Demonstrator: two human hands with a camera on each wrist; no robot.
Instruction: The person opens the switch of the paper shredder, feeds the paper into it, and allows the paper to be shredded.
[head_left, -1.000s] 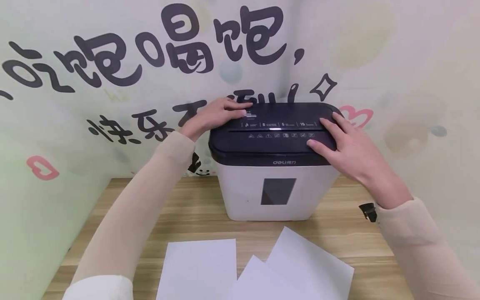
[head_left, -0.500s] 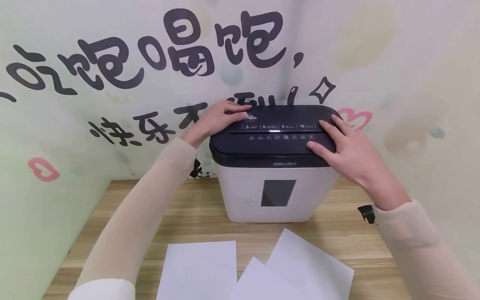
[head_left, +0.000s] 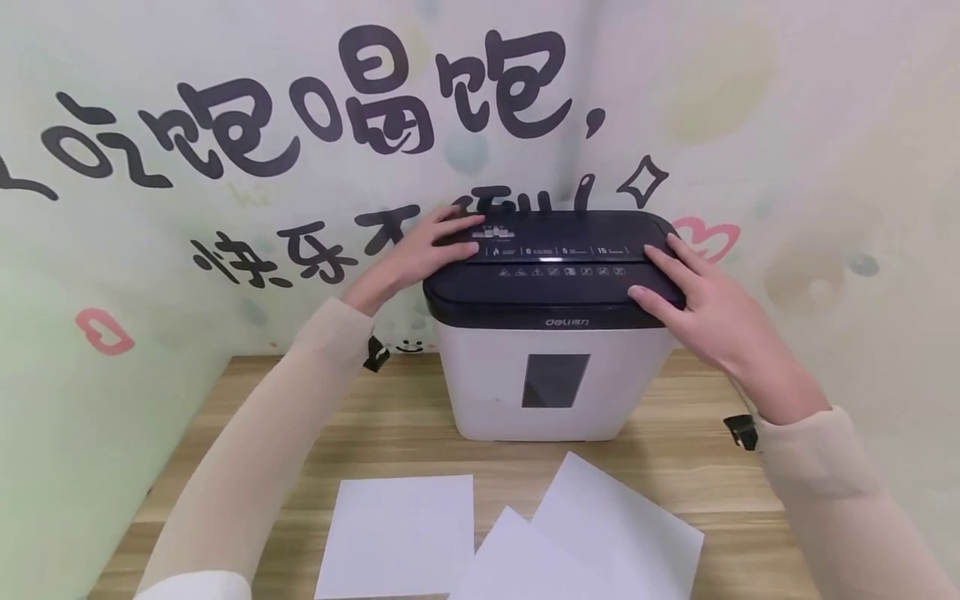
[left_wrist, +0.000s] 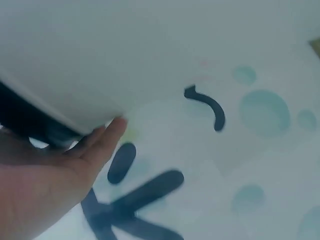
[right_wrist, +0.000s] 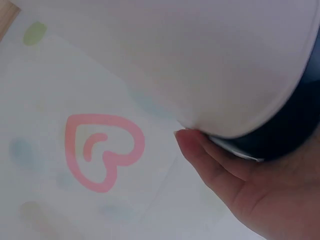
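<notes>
A paper shredder point(head_left: 504, 383) with a white bin and black top stands on the table against the wall. My left hand point(head_left: 422, 254) is at the left end of the top, thumb and fingers extended over its edge. My right hand point(head_left: 720, 317) rests on the right end, thumb and fingertips on the black surface. In the left wrist view, straight fingers point(left_wrist: 107, 137) reach past the dark rim; the image is blurred. In the right wrist view, fingers point(right_wrist: 192, 145) lie along the rim where the black top point(right_wrist: 285, 127) meets the white bin.
White paper sheets lie on the wooden table point(head_left: 382, 417) before the shredder: one point(head_left: 401, 533) at left, others point(head_left: 622, 517) overlapping at right. A wall point(head_left: 300, 50) with large black lettering rises directly behind, with another wall close on the left.
My left hand has slid slightly left, toward the edge of the shredder's top. My right thumb has shifted a little right. The view has tilted slightly; shredder and sheets keep their places.
</notes>
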